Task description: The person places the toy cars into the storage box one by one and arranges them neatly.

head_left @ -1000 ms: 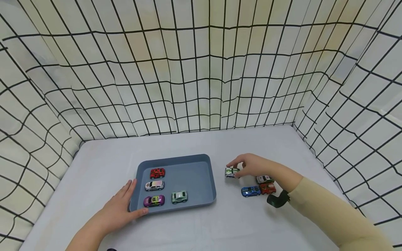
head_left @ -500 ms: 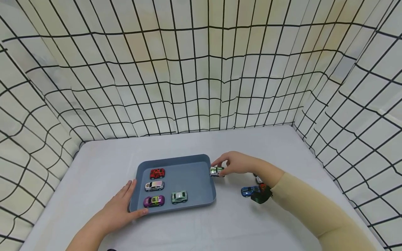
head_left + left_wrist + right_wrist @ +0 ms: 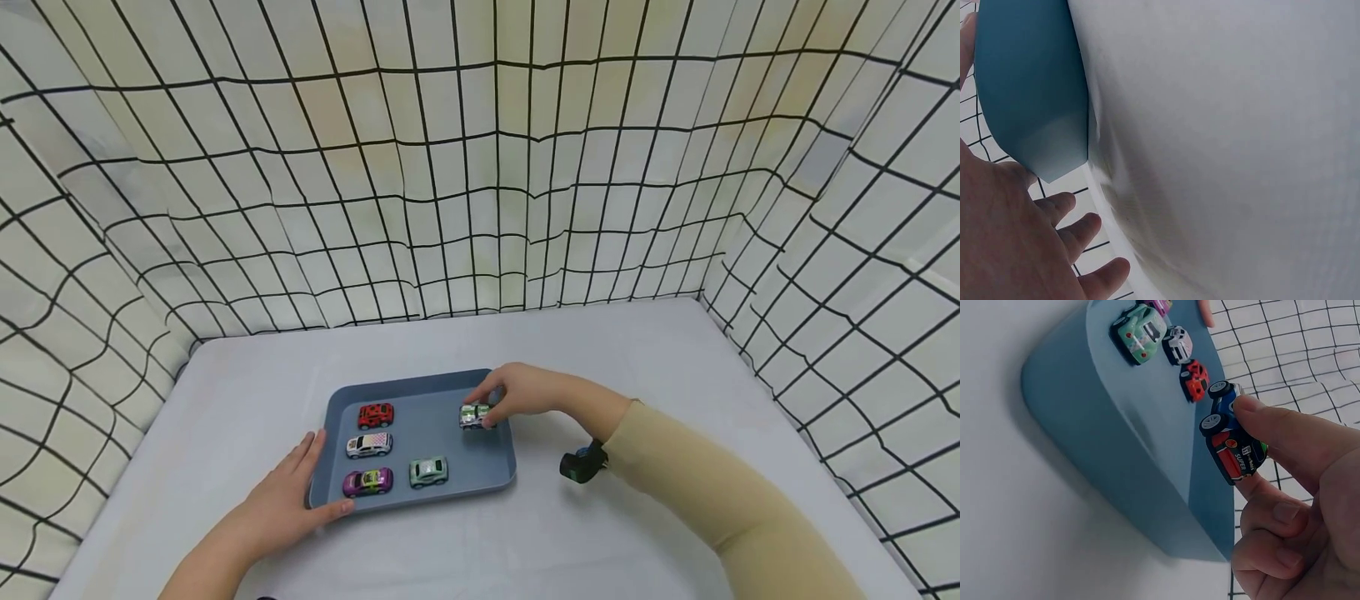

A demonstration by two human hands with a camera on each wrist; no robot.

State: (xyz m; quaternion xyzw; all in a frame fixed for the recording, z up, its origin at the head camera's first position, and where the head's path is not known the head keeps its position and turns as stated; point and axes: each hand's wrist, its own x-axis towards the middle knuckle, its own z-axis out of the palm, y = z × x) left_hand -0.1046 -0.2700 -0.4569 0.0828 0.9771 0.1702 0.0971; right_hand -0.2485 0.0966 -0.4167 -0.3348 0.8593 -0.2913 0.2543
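Two hands work at a blue tray (image 3: 495, 475): from the head view, the right hand (image 3: 525, 390) pinches a small toy car (image 3: 475, 415) over the tray's far right corner, while the left hand (image 3: 281, 500) lies with fingers straight against the near left rim. Left wrist view: relaxed fingers (image 3: 1063, 206) beside the tray corner (image 3: 1054, 150). Right wrist view: thumb and forefinger (image 3: 1285, 434) clamp the car (image 3: 1235, 450), remaining fingers curled below.

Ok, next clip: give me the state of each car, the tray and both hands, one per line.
Tray: flat on the table, steadied at its left edge.
Red car: on its wheels in the tray.
White car: in the tray.
Purple car: in the tray.
Pale green car: in the tray.
Silver-green car: pinched, over the tray's right part.
Left hand: flat against the tray.
Right hand: pinching the silver-green car.
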